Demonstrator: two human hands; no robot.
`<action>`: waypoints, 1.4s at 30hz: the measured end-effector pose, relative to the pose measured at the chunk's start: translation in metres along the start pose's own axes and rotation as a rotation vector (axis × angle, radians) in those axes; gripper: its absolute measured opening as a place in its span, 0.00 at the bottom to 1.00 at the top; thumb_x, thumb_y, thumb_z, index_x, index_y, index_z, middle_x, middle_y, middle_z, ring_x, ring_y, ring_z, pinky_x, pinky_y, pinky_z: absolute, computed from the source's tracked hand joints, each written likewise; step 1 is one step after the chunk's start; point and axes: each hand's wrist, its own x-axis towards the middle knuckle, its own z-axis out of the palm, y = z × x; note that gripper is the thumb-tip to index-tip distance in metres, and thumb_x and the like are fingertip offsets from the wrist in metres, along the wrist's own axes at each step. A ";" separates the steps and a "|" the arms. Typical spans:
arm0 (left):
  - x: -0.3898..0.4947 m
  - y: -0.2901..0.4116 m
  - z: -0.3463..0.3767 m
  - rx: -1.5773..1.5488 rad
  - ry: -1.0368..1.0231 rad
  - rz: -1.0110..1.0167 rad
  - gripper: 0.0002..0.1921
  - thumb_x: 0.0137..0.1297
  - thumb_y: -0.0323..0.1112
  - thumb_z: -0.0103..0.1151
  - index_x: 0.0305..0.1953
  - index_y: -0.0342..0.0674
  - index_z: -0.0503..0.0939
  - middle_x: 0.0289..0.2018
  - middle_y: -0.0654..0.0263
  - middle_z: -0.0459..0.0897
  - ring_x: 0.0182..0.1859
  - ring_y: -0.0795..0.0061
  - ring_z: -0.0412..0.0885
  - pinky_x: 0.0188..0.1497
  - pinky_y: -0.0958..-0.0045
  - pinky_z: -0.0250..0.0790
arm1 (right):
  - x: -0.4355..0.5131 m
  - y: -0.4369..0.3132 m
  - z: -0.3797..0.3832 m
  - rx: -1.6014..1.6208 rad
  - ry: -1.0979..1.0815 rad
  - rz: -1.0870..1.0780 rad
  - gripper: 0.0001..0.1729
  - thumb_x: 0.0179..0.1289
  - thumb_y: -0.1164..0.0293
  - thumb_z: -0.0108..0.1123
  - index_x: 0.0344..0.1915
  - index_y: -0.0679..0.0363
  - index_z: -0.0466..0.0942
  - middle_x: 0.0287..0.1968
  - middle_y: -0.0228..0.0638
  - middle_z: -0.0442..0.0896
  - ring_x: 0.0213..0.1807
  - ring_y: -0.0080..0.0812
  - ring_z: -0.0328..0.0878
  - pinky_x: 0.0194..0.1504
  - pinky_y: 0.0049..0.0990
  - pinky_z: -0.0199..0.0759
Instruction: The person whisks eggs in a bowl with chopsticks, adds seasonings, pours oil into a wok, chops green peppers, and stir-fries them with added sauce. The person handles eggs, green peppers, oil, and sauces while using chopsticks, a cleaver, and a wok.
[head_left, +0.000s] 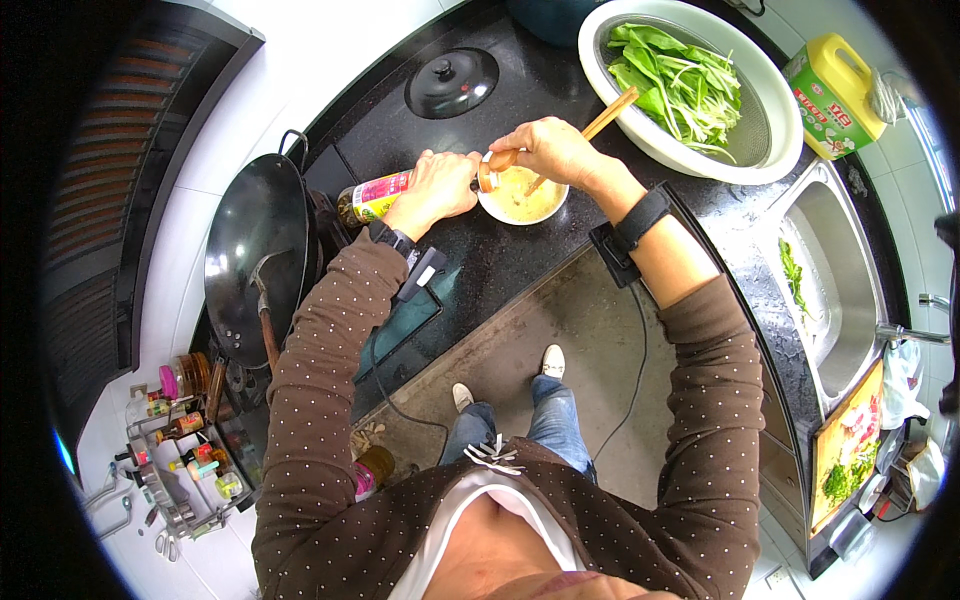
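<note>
A white bowl (527, 219) of yellow liquid, likely beaten egg, stands on the black countertop. My left hand (441, 186) grips a labelled glass bottle (376, 196), which lies tilted with its neck at the bowl's left rim. At that neck is an orange-brown cap or spout piece (487, 178). Over the bowl's upper edge, my right hand (553, 150) holds a pair of wooden chopsticks (611, 114); their lower ends reach into the liquid. Its thumb and fingers also meet a rounded orange-brown piece (503, 159) by the bottle mouth; what that is, I cannot tell.
A black wok (259, 247) with a spatula (265, 307) is at the left, a black lid (452, 82) behind. At the right are a white basin (780, 161) around a colander of leafy greens (675, 86), a yellow jug (840, 97), a steel sink (847, 300) and a cutting board (832, 442).
</note>
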 end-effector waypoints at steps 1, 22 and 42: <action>0.000 0.000 0.000 0.001 0.005 0.001 0.12 0.50 0.32 0.53 0.37 0.36 0.75 0.28 0.52 0.81 0.35 0.55 0.80 0.41 0.55 0.66 | 0.000 0.000 0.000 -0.002 0.004 -0.004 0.12 0.52 0.71 0.57 0.38 0.51 0.82 0.35 0.39 0.82 0.39 0.38 0.80 0.42 0.31 0.73; 0.004 0.002 -0.008 0.048 -0.030 0.003 0.13 0.48 0.31 0.55 0.37 0.37 0.76 0.29 0.54 0.82 0.37 0.57 0.81 0.41 0.55 0.65 | 0.000 -0.002 -0.005 0.027 -0.055 0.061 0.16 0.49 0.77 0.58 0.42 0.57 0.80 0.37 0.41 0.82 0.40 0.39 0.80 0.43 0.29 0.72; -0.020 0.014 -0.064 -0.425 0.261 -0.177 0.19 0.41 0.36 0.58 0.40 0.43 0.75 0.33 0.51 0.80 0.40 0.50 0.77 0.43 0.55 0.68 | 0.000 -0.050 -0.049 -0.046 0.298 -0.265 0.17 0.52 0.76 0.55 0.44 0.58 0.76 0.44 0.40 0.79 0.48 0.41 0.75 0.49 0.33 0.69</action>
